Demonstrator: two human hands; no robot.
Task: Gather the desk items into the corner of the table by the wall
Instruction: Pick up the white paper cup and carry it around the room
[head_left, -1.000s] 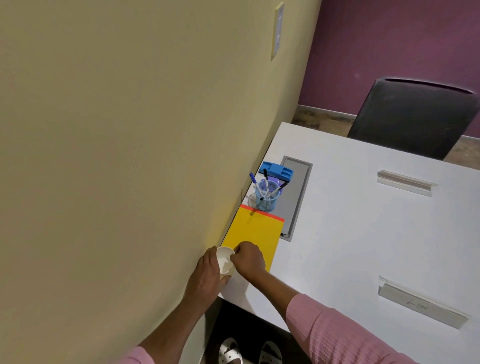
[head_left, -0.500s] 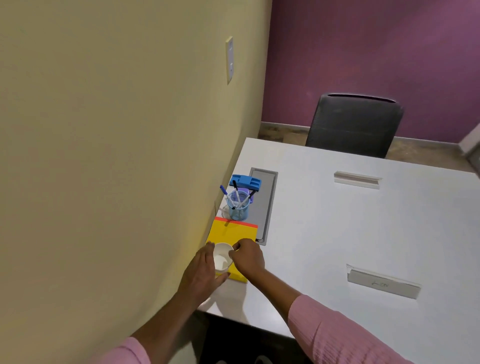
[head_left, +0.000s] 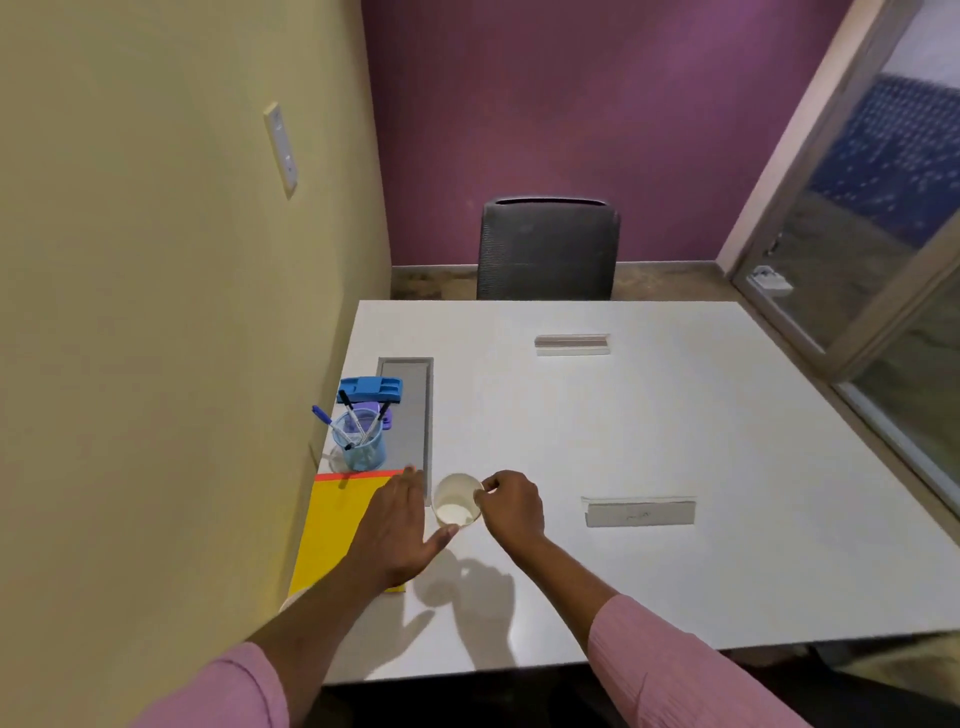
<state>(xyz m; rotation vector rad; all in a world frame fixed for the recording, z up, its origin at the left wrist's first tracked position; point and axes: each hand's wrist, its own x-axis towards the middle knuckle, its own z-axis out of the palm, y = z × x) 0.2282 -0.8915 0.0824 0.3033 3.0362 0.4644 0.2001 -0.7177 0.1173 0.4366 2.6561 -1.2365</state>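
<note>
pen cup (head_left: 359, 447) & yellow folder (head_left: 340, 525) by wall, left of paper cup (head_left: 457, 500).

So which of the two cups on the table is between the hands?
The white paper cup, empty and pinched at its rim; the blue cup holds pens by the wall.
</note>
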